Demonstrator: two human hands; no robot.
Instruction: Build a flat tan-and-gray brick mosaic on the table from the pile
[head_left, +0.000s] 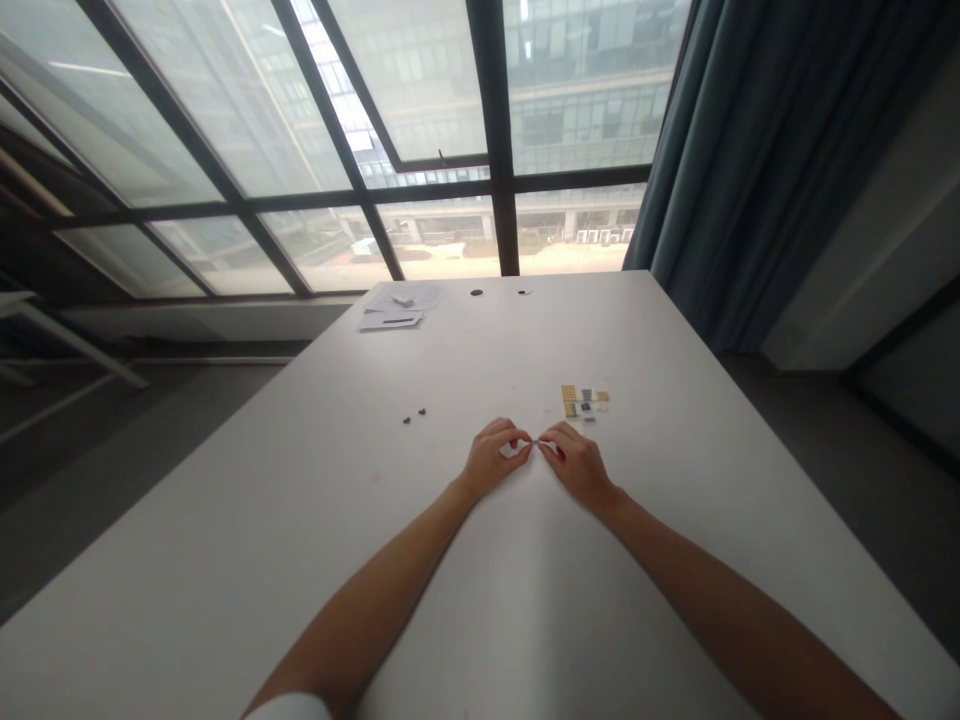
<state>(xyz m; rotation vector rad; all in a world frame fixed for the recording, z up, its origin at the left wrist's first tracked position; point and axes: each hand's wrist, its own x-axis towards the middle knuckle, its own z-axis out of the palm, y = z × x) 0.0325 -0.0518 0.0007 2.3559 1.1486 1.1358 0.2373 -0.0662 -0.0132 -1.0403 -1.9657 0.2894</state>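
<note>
Over the middle of the white table [480, 370], my left hand [496, 455] and my right hand [576, 460] meet with thumbs and fingers pinched. Between their fingertips is a small grey piece [535, 442], gripped from both sides; it is too small to tell its kind. Just beyond my right hand lies a group of small tan, grey, black and white pieces [568, 394], set close together. To the left of my left hand are two small dark pieces [407, 420], apart from each other.
Papers [390, 320] with a small white object [403, 300] on them lie at the table's far left corner. Two dark round spots [476, 293] show near the far edge. Beyond stand large windows [420, 80] and a blue curtain [727, 170] at the right.
</note>
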